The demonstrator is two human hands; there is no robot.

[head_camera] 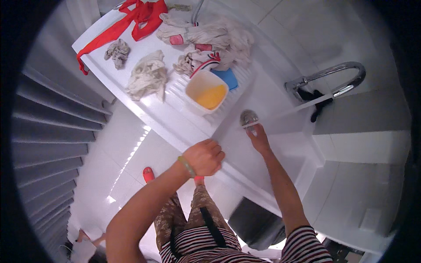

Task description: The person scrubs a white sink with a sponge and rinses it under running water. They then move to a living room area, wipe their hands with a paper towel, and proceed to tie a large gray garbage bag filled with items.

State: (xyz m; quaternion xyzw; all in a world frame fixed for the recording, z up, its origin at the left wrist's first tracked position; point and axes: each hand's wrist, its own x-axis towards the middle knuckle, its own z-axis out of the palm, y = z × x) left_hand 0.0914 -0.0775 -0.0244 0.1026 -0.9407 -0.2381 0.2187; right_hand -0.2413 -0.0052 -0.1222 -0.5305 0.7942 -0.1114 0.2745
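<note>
My right hand (258, 134) reaches down into a white laundry sink (279, 154), its fingers at the metal drain fitting (249, 118). A stream of water runs from the curved chrome faucet (348, 74) towards that spot. Whether the fingers grip the fitting is hard to tell. My left hand (205, 157), with a pale green bangle on the wrist, rests loosely closed at the sink's front edge; nothing shows in it. On the ribbed washboard left of the basin stands a white tub (194, 105) with yellow contents, beside a blue item (227, 78).
Wet whitish cloths (227, 39), a crumpled cream cloth (148, 77), a small grey cloth (117, 53) and a red cloth (144, 19) lie on the counter. Black cloth (315, 102) hangs by the faucet base. A dark bin (256, 223) stands below; a grey curtain (56, 131) hangs left.
</note>
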